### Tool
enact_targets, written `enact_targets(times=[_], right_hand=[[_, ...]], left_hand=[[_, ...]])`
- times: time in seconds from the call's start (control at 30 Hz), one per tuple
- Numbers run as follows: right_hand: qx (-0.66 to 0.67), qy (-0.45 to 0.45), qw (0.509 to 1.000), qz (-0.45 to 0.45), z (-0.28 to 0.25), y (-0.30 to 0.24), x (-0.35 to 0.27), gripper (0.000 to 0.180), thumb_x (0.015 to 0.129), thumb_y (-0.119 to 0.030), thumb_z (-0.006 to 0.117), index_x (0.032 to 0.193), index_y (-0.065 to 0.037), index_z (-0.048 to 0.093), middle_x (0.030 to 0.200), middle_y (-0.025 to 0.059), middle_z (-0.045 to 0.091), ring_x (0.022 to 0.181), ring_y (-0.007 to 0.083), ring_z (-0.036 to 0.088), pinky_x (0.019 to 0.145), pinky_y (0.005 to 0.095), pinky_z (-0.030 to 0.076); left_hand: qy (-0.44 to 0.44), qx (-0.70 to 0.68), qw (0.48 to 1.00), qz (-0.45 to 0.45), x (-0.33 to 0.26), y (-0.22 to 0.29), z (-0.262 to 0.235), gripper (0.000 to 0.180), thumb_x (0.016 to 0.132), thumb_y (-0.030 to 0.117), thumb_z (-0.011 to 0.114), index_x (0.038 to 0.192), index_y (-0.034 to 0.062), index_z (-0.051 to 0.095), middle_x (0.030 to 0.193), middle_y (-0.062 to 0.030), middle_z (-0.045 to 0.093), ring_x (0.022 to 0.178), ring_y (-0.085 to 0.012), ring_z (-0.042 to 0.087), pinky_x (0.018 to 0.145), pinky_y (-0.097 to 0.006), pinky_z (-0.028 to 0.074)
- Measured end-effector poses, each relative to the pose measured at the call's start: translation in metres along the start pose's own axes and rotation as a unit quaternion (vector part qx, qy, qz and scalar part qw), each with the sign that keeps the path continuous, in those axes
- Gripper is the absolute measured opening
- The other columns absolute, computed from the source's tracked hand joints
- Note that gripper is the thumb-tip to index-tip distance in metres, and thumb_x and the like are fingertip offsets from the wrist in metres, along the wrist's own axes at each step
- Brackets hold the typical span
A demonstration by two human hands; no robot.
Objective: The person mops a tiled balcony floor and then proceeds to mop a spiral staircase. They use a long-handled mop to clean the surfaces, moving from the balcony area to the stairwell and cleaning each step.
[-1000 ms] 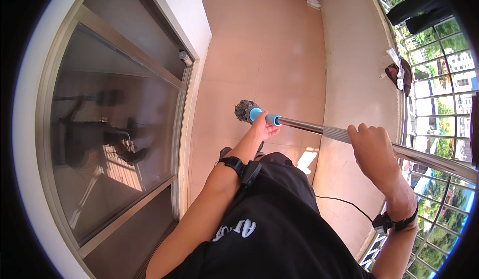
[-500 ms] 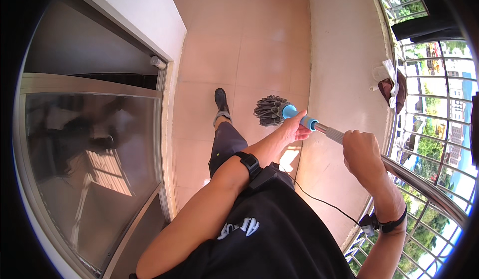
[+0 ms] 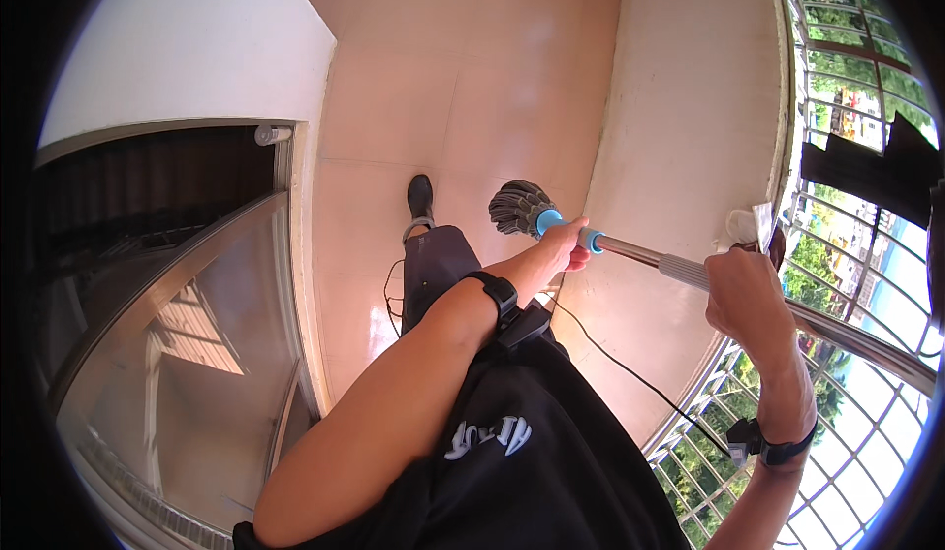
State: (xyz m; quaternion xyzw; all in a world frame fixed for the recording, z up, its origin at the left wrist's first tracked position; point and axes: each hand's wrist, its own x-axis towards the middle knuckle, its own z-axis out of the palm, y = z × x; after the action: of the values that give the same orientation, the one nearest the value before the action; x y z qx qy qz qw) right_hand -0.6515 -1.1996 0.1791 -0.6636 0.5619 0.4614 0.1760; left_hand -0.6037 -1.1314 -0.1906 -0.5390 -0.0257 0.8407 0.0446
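Observation:
A mop is held across me at a slant, its head raised off the floor to the left. Its grey strands are bunched together beneath a light blue collar. My left hand is closed on the blue part just behind the strands. Farther along the metal pole, right by the ribbed grey sleeve, my right hand is wrapped round it in a fist. Past that hand the pole runs on toward the window bars at the right.
A low pale wall runs along the right, with barred windows above it. A white and brown cloth lies by the bars. On the left stands a sliding glass door. My boot is on the tiled floor.
My right hand has moved away from my left along the pole, and more bare metal shows between them. The strands look more tightly gathered. The view has shifted along the passage.

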Motion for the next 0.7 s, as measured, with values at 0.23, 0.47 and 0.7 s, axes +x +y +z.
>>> enact_targets(times=[0.23,0.47,0.7], right_hand=[[-0.032,-0.061,0.998,-0.003,-0.072,0.055,0.060,0.008,0.072,-0.004,0.064,0.078,0.001,0.067,0.076,0.0200,0.066,0.078,0.0372,0.066,0.073,0.0444,0.054],[-0.003,0.098,0.995,0.036,-0.118,0.161,0.130,0.013,0.068,-0.005,0.068,0.079,0.001,0.066,0.074,0.0203,0.065,0.075,0.0389,0.066,0.074,0.0446,0.054],[0.001,0.142,0.990,-0.006,-0.106,0.236,0.263,0.011,0.074,-0.008,0.069,0.083,-0.002,0.067,0.078,0.0178,0.069,0.077,0.0336,0.070,0.074,0.0409,0.056]], left_hand=[[0.037,-0.062,0.997,-0.014,0.026,0.088,-0.009,0.050,0.085,0.057,0.066,0.093,0.0084,0.061,0.076,-0.0087,0.065,0.066,-0.0228,0.064,0.066,-0.045,0.057],[0.001,-0.086,0.988,0.132,0.037,0.227,-0.034,0.059,0.093,0.047,0.059,0.137,0.0114,0.043,0.133,-0.0154,0.052,0.108,-0.0387,0.061,0.083,-0.051,0.053],[0.110,-0.228,0.895,0.368,-0.044,0.344,-0.146,0.050,0.095,0.030,0.059,0.134,0.0033,0.044,0.132,-0.0142,0.053,0.113,-0.0298,0.059,0.089,-0.045,0.053]])
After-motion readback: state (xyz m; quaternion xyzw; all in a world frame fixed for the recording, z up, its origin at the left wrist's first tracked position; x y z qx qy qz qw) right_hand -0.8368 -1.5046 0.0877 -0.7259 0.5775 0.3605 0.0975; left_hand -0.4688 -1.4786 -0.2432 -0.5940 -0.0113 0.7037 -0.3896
